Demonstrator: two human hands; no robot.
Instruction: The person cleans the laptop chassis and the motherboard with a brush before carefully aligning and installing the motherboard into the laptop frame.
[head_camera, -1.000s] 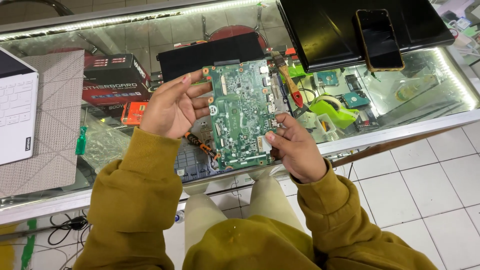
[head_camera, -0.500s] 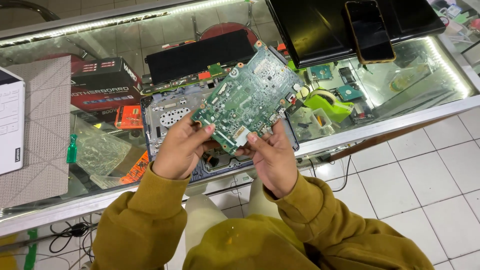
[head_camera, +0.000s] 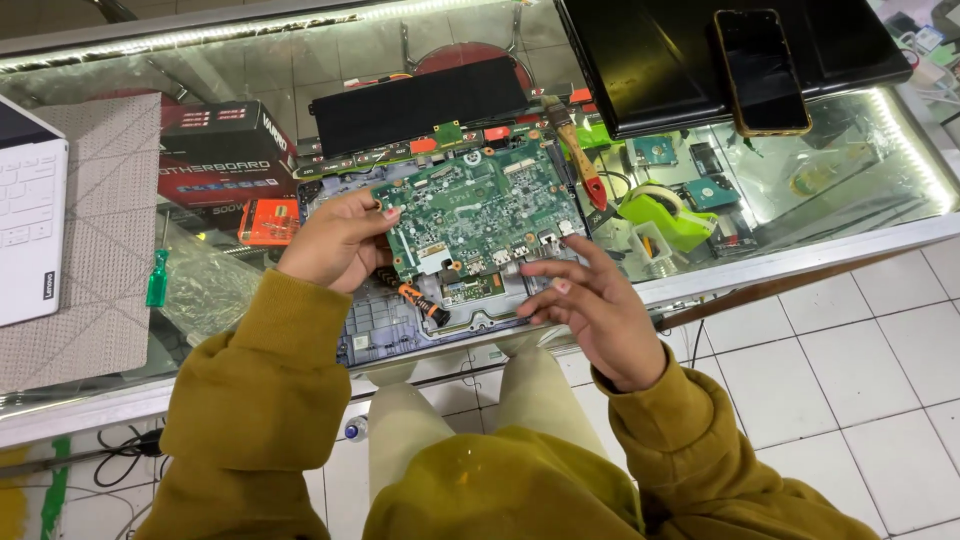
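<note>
A green laptop circuit board (head_camera: 478, 212) lies nearly flat over an open grey laptop base (head_camera: 400, 325) on the glass counter. My left hand (head_camera: 335, 240) grips the board's left edge. My right hand (head_camera: 590, 300) has its fingers spread at the board's lower right corner, fingertips touching or just off the edge. An orange-and-black screwdriver (head_camera: 415, 298) lies under the board's lower left part. A long black battery pack (head_camera: 420, 103) lies just beyond the board.
A black laptop (head_camera: 660, 60) with a phone (head_camera: 762, 70) on it sits at the far right. A brush with a red handle (head_camera: 580, 160), a green tape dispenser (head_camera: 662, 215), a green screwdriver (head_camera: 157, 280), a white laptop (head_camera: 25, 230) on a grey mat and boxes under the glass surround the work.
The board was held up and tilted in both hands; now it is lowered flat over the laptop base. My right hand has let go and spread its fingers.
</note>
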